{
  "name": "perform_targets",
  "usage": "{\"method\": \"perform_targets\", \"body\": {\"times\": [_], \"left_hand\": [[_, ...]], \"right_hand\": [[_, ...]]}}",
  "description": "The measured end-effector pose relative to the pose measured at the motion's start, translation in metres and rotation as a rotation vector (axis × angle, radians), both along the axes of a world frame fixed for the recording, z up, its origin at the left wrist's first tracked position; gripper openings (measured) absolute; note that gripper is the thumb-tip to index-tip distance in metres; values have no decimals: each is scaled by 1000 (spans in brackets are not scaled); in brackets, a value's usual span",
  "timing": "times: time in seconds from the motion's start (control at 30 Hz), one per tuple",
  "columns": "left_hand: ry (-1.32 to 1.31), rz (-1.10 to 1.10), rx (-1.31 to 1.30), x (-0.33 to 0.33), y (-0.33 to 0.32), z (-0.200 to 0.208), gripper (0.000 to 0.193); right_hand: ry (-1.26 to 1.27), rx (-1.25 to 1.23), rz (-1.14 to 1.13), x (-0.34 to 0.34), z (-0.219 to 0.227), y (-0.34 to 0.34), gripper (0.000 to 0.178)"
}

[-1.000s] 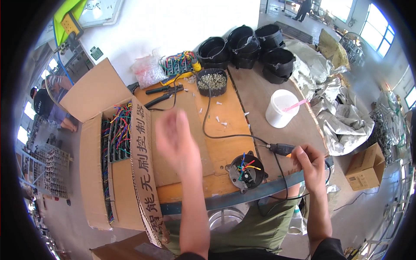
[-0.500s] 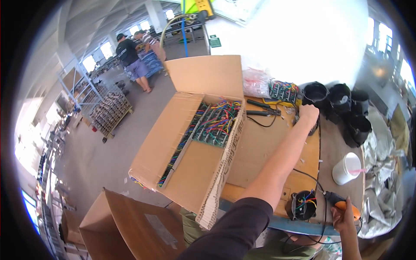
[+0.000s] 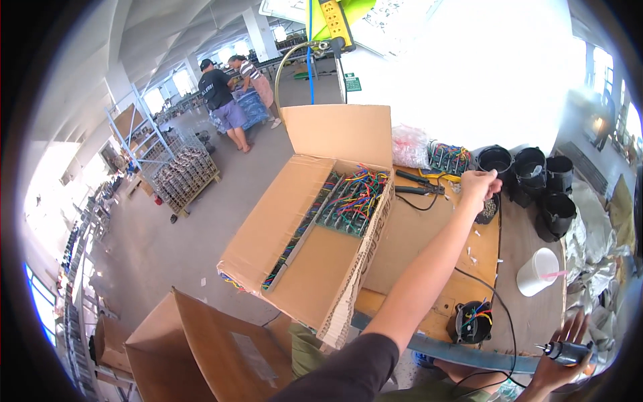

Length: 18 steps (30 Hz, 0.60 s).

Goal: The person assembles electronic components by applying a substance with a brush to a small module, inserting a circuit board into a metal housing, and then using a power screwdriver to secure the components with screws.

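My left hand [image 3: 479,184] is raised over a small black tub of little metal parts [image 3: 489,210], its fingers pinched together. Whatever lies between the fingertips, if anything, is too small to make out. At the lower right, my right hand [image 3: 550,372] holds a corded electric screwdriver [image 3: 566,352], black with some orange, its bit pointing left toward the bench edge. Between my arms, near that edge, sits a round black housing [image 3: 473,323] with red, yellow, blue and green wires coming out of it.
An open carton [image 3: 274,221] of wired circuit boards [image 3: 351,204] stands left. Pliers [image 3: 418,184], a bagged bundle [image 3: 410,145], more boards [image 3: 449,157], black housings [image 3: 529,167] and a white cup [image 3: 536,273] lie around. An empty carton [image 3: 221,342] is lower left; two people stand far off.
My left hand has lifted off the tub of small parts, which now shows below it. My right hand has moved lower and rightward, turning the screwdriver so its bit points left. The view has shifted.
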<state>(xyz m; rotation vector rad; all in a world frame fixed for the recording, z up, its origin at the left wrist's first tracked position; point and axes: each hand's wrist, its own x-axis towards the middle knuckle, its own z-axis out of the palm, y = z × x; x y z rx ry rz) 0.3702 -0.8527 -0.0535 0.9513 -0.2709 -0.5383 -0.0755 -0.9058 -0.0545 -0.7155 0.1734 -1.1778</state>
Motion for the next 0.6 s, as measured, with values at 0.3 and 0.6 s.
{"method": "perform_targets", "body": {"times": [0.3, 0.6], "left_hand": [[503, -296, -299, -205, 199, 9, 21], [735, -397, -332, -297, 225, -22, 24]], "right_hand": [[-153, -89, -243, 35, 24, 46, 38], [-233, -214, 65, 63, 47, 130, 38]]}}
